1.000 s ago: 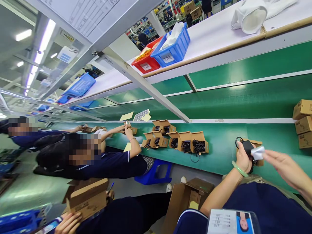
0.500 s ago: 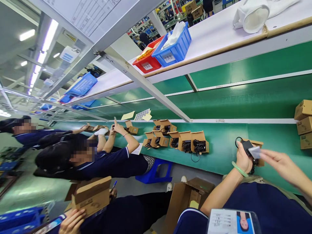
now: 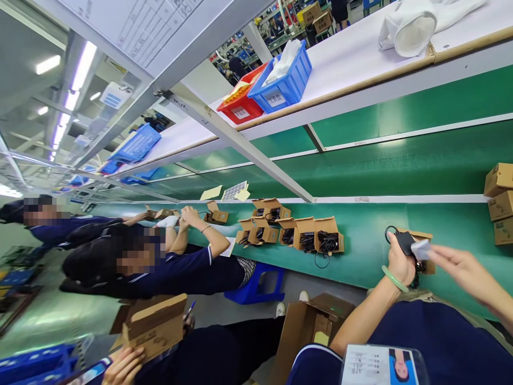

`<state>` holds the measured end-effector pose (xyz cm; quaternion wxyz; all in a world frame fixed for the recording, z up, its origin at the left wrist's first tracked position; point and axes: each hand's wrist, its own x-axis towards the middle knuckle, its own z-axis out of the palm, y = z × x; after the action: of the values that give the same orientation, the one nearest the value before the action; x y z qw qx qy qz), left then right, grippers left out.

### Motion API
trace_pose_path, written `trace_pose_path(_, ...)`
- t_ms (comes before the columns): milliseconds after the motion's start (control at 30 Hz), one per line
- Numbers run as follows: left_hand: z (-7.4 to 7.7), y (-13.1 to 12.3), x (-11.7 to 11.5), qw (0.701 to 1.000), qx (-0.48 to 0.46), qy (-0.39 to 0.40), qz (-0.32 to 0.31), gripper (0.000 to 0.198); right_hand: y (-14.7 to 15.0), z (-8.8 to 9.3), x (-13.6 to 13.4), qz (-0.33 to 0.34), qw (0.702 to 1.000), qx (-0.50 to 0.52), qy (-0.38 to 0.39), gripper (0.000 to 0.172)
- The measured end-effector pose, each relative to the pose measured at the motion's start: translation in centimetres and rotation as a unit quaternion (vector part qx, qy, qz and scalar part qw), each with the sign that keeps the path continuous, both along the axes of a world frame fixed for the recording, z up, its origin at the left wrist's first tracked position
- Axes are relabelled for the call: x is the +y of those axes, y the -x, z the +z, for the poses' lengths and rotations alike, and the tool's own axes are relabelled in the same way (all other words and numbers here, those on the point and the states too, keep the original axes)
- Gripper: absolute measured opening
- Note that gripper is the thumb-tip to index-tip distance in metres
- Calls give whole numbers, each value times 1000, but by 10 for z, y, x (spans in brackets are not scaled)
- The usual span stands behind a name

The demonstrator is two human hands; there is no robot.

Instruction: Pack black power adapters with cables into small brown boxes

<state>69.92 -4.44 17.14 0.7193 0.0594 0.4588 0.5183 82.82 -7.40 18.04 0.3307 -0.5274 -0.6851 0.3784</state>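
Observation:
My left hand [image 3: 401, 263], with a pale green bangle at its wrist, is closed around a black power adapter [image 3: 404, 242] whose cord loops up on the left. Between the fingertips of my right hand [image 3: 459, 267] is a small whitish-grey piece [image 3: 420, 249], cloth-like or filmy, held against the adapter's right end. Behind both hands an open cardboard box [image 3: 428, 236] stands on the green bench, partly hidden. More black cable shows below the adapter.
Left along the bench [image 3: 372, 214] stand several open boxes with black adapters [image 3: 328, 240]. Stacked closed boxes [image 3: 503, 206] are at the right edge. A large carton [image 3: 294, 331] is below the bench. Co-workers sit at left; one person's hand [image 3: 124, 366] holds a box [image 3: 158, 329].
My right hand and the whitish piece have shifted very slightly along the adapter's end. My left hand stays put. A co-worker's raised hands have lowered and closed together.

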Motion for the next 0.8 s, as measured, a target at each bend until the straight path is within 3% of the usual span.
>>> trace_pose_path(67,1,1,1,998,-42,-33,-16,67,-8,6,4,-70,997,22,14,37)
trace_pose_path(133,2,2,2,996,-64,-53,-26,66,-9,7,1,-92,993,-26,-72,37)
trace_pose_path(200,1,1,2,997,-54,-50,-10,67,-3,2,-7,-25,981,-100,-166,39)
trace_pose_path(267,-1,-1,0,999,-31,-39,14,68,4,-6,-13,43,967,-139,-210,43)
trace_pose_path(333,-3,-2,-2,999,-6,-28,21,68,5,-12,-13,52,973,-133,-182,42)
trace_pose_path(400,-5,-2,-4,1000,2,-29,-2,70,0,-12,-6,40,992,-85,-88,36)
trace_pose_path(467,-4,-2,-5,999,-6,-44,-30,72,-7,-5,2,-22,999,-25,1,35)
trace_pose_path(500,-4,-2,-4,998,-7,-52,-39,72,-9,-1,4,-58,998,-8,14,35)
trace_pose_path(567,-1,-1,-3,998,5,-52,-39,72,-8,6,3,-85,995,-20,-46,36)
trace_pose_path(700,1,2,-1,999,33,-21,-34,75,12,5,-15,85,957,-134,-242,47)
trace_pose_path(800,-2,2,-2,999,23,-9,-36,75,22,-2,-22,105,949,-154,-256,51)
